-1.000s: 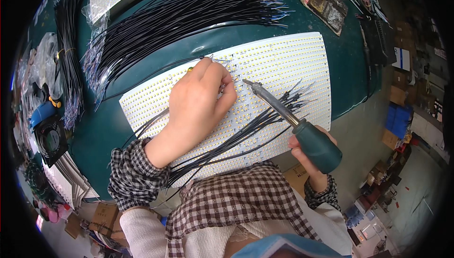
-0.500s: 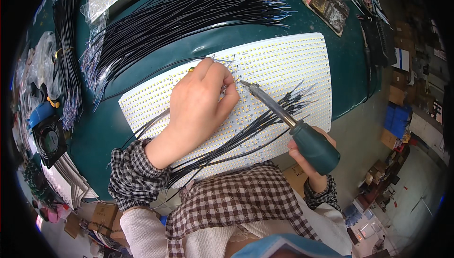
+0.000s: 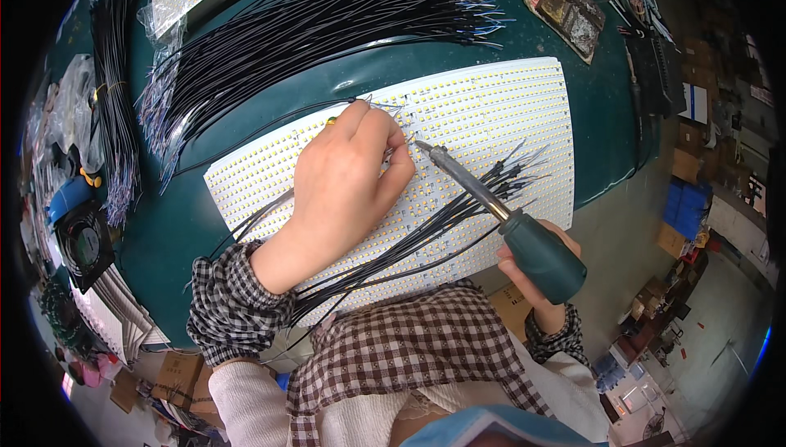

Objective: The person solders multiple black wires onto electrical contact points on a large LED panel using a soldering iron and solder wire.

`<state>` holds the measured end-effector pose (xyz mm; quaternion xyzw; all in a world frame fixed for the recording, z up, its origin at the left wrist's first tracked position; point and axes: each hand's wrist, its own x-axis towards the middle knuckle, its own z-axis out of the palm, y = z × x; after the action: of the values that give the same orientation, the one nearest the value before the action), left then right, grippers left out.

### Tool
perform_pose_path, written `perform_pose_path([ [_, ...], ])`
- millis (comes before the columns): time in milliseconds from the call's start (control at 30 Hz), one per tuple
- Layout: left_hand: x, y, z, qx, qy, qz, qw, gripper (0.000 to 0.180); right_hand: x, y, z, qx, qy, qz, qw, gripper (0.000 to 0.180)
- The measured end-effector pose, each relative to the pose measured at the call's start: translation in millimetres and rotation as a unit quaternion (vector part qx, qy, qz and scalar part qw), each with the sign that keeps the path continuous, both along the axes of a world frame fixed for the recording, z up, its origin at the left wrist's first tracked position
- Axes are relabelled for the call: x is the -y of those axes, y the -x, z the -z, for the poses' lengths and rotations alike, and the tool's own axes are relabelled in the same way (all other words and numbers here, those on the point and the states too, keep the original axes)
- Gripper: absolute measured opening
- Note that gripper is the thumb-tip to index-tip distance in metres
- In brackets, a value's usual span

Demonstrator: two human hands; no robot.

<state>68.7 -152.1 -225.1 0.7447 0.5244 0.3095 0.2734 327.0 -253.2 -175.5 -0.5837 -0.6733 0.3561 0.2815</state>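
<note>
A white LED board with rows of small yellow chips lies on the green table. My left hand rests over it, thumb and fingers pinched on a thin wire, largely hidden by the fingers. Dark cable emerges beneath that hand toward the lower left. My right hand is wrapped around the green handle of a soldering iron. The iron's tip is at the board, just right of the left fingertips; contact is hard to tell. Several black cables with stripped ends lie across the board's near part.
A large bundle of black cables spreads behind the board, and another bundle stands at the left. A stained metal holder sits at the far right of the table. A small black fan is at the left edge.
The soldering iron's handle and my right hand have shifted very slightly left. My left hand stays in place.
</note>
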Motion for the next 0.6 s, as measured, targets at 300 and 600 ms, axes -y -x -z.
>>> perform_pose_path([
  [300, -0.2, -0.6, -0.7, 0.01, 0.001, 0.004, 1.0, 0.016, 10.5, -2.0, -0.3, -0.017, 0.047, 0.051, 0.997, 0.042],
  [600, 0.3, -1.1, -2.4, 0.008, 0.002, 0.004, 1.0, 0.016, 13.1, -2.9, 0.1, -0.021, 0.051, 0.074, 0.996, 0.043],
])
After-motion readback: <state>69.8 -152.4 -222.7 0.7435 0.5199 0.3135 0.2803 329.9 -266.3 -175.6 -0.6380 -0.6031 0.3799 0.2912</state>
